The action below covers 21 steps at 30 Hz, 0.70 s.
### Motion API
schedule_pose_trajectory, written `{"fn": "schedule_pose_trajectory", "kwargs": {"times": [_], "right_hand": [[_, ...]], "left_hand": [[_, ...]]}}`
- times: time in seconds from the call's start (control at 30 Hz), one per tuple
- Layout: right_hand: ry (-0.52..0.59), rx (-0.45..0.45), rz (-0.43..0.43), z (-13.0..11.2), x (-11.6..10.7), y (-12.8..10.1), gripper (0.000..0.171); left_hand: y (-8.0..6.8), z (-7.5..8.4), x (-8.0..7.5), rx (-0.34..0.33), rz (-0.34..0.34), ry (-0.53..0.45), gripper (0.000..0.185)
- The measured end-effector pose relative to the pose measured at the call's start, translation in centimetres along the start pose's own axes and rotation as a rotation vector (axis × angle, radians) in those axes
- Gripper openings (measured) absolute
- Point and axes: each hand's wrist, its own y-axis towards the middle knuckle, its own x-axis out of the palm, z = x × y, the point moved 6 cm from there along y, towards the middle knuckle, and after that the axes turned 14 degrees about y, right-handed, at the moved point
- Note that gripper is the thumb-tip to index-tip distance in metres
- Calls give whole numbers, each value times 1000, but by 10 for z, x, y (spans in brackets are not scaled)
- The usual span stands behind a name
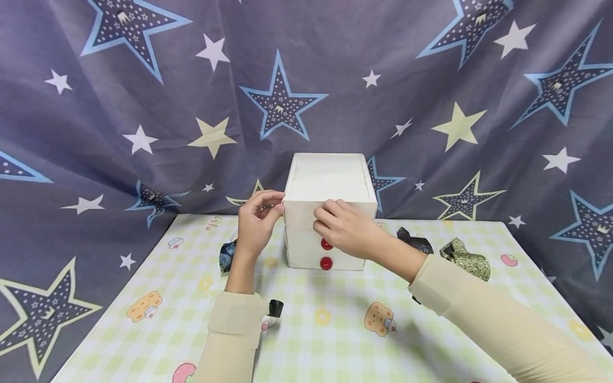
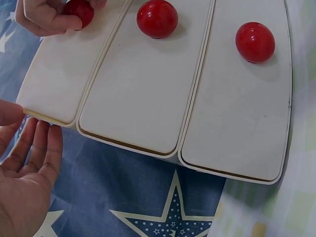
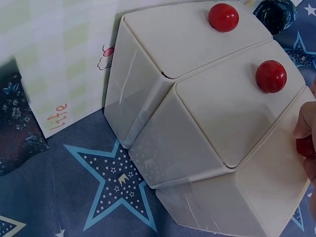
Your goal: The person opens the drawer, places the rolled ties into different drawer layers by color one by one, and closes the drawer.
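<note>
- Backdrop (image 1: pixel 335 69): grey-purple cloth printed with blue, white and cream stars, hung in folds.
- Surface (image 1: pixel 330 340): covered by green-checked cartoon-print cloth; evenly lit.

The right hand (image 1: pixel 347 229) covers the top knob (image 2: pixel 79 11) in the head view; the left wrist view shows only part of it between the fingers (image 2: pixel 47 19). In that view the left hand (image 2: pixel 22 182) is cut off by the frame edge. Behind the drawer box (image 1: pixel 329 210), the dark cloth bundle (image 1: pixel 415 240) is partly hidden by the right forearm.

Open tabletop (image 1: pixel 335 330) before drawer box (image 1: pixel 330 183)
</note>
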Motion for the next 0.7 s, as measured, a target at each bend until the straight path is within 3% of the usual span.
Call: {"fn": "schedule_pose_trajectory", "kwargs": {"times": [0.23,0.5,0.7], "right_hand": [[-16,-21,-20,1,-1,0,10],[-49,-64,-43,-1,-3,-1,11],[-75,-93,-41,-3,-5,-2,8]], "left_hand": [[2,5,1,-19,-6,4,22],[-2,31,-2,-15,-8,2,20],[-1,27,-1,-1,-1,-6,21]]}}
